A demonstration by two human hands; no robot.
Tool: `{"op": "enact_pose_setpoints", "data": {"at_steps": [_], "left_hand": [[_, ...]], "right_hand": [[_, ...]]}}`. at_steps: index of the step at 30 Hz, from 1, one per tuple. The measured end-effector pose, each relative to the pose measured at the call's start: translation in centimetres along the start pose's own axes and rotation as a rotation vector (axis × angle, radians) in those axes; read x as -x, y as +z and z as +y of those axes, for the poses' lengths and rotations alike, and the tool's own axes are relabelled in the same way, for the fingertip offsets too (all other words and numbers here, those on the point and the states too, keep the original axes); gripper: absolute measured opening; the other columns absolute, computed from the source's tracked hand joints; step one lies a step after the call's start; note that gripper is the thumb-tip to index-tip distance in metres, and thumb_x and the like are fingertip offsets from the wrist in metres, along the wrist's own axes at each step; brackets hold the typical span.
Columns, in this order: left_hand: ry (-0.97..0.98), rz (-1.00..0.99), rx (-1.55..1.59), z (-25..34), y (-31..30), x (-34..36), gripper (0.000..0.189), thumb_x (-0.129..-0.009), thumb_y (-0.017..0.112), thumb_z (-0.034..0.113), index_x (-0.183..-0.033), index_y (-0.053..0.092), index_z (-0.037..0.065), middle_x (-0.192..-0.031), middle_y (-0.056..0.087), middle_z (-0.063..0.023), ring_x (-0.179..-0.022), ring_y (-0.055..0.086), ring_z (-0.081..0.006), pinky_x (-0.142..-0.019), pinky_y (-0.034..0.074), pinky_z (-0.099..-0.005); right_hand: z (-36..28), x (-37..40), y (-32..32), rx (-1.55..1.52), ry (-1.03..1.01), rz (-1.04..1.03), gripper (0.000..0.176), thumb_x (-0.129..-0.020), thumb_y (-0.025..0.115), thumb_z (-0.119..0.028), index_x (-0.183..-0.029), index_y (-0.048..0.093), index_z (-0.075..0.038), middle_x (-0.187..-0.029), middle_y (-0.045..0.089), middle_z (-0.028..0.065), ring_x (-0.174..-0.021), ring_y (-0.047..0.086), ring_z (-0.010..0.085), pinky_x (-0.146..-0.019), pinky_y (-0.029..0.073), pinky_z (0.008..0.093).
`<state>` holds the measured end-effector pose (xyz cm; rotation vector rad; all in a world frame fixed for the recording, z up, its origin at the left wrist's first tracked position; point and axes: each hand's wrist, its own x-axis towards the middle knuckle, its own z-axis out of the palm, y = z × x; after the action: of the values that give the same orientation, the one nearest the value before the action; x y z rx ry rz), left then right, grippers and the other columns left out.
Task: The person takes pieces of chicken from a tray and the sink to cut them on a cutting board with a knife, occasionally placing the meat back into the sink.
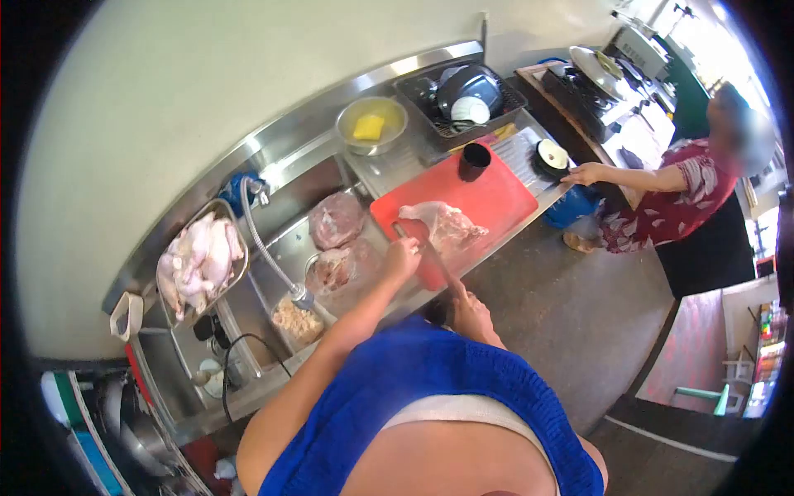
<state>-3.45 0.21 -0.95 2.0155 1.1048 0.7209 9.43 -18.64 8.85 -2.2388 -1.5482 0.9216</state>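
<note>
My right hand [473, 316] is closed on the handle of a knife [440, 266], whose blade points up and left over the red cutting board [509, 194]. My left hand [403, 256] is closed at the board's left edge, near the blade's far end. A small dark-tipped object shows at its fingers, too small to make out. Just beyond the blade, a raw poultry piece [447, 225] lies on the board. A black cup [474, 162] stands near the board's back edge. Two bags of meat, one upper [337, 220] and one lower [339, 271], lie in the sink.
Whole raw birds fill a metal tray [242, 269] at the left. A flexible faucet [263, 240] arches over the sink. Behind the board are a bowl [371, 147] with a yellow sponge and a dish rack [422, 128]. A person [678, 194] stands at right, one hand by a small pot [550, 157].
</note>
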Motion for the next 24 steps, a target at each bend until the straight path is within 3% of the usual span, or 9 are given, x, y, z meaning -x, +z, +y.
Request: {"op": "enact_pose_setpoints", "data": {"at_steps": [2, 4, 8, 10, 14, 19, 24], "left_hand": [[-0.008, 0.070, -0.080, 0.8, 0.6, 0.0, 0.022, -0.076, 0.065, 0.012, -0.097, 0.071, 0.006, -0.090, 0.070, -0.0164, -0.086, 0.068, -0.0351, -0.076, 0.053, -0.0422], [0.002, 0.019, -0.076, 1.0, 0.9, -0.3, 0.021, -0.076, 0.064, 0.012, -0.095, 0.070, 0.006, -0.091, 0.070, -0.0175, -0.086, 0.067, -0.0367, -0.077, 0.052, -0.0441], [-0.091, 0.001, -0.131, 2.1, 1.1, -0.2, 0.017, -0.077, 0.062, 0.012, -0.091, 0.069, 0.005, -0.091, 0.068, -0.0208, -0.086, 0.065, -0.0399, -0.077, 0.051, -0.0478], [-0.096, -0.052, -0.159, 2.3, 0.8, -0.4, 0.016, -0.077, 0.063, 0.012, -0.091, 0.067, 0.004, -0.090, 0.068, -0.0219, -0.086, 0.065, -0.0407, -0.078, 0.051, -0.0490], [-0.061, -0.107, -0.262, 1.7, 1.1, -0.7, 0.014, -0.079, 0.064, 0.012, -0.089, 0.063, 0.001, -0.088, 0.067, -0.0241, -0.086, 0.065, -0.0422, -0.078, 0.049, -0.0512], [0.007, -0.110, -0.229, 1.6, 0.7, -0.5, 0.016, -0.082, 0.064, 0.014, -0.093, 0.063, 0.002, -0.088, 0.068, -0.0224, -0.086, 0.066, -0.0407, -0.077, 0.050, -0.0497], [0.011, -0.168, -0.187, 1.7, 0.4, -1.0, 0.017, -0.083, 0.063, 0.015, -0.094, 0.065, 0.002, -0.088, 0.069, -0.0219, -0.087, 0.066, -0.0402, -0.076, 0.051, -0.0478]], "right_hand": [[0.5, 0.6, -0.5, 0.064, 0.073, -0.001, 0.075, -0.087, 0.056, -0.023, -0.151, 0.018, -0.028, -0.112, 0.061, 0.0274, -0.103, 0.061, 0.0460, -0.088, 0.048, 0.0530], [0.6, 1.4, -0.9, 0.060, 0.047, -0.032, 0.076, -0.086, 0.055, -0.014, -0.152, 0.019, -0.025, -0.107, 0.061, 0.0282, -0.097, 0.063, 0.0470, -0.085, 0.049, 0.0554], [3.6, -0.4, 1.5, 0.005, 0.013, 0.003, 0.076, -0.085, 0.054, -0.011, -0.152, 0.020, -0.024, -0.104, 0.062, 0.0283, -0.096, 0.063, 0.0464, -0.083, 0.049, 0.0555], [2.9, -1.7, 1.7, -0.067, 0.003, -0.046, 0.063, -0.095, 0.049, -0.014, -0.151, 0.022, -0.025, -0.110, 0.062, 0.0287, -0.099, 0.063, 0.0447, -0.084, 0.050, 0.0527], [1.7, -3.1, 1.2, -0.030, 0.025, 0.024, 0.067, -0.092, 0.051, -0.010, -0.151, 0.021, -0.023, -0.105, 0.064, 0.0276, -0.098, 0.063, 0.0437, -0.083, 0.051, 0.0522], [2.5, 1.7, -1.3, -0.076, 0.019, -0.068, 0.071, -0.089, 0.056, -0.017, -0.152, 0.022, -0.022, -0.100, 0.064, 0.0277, -0.095, 0.064, 0.0447, -0.080, 0.051, 0.0531], [3.6, 1.9, -0.1, -0.057, -0.004, -0.019, 0.071, -0.089, 0.055, -0.014, -0.152, 0.022, -0.023, -0.100, 0.064, 0.0265, -0.095, 0.065, 0.0433, -0.079, 0.051, 0.0515]]}}
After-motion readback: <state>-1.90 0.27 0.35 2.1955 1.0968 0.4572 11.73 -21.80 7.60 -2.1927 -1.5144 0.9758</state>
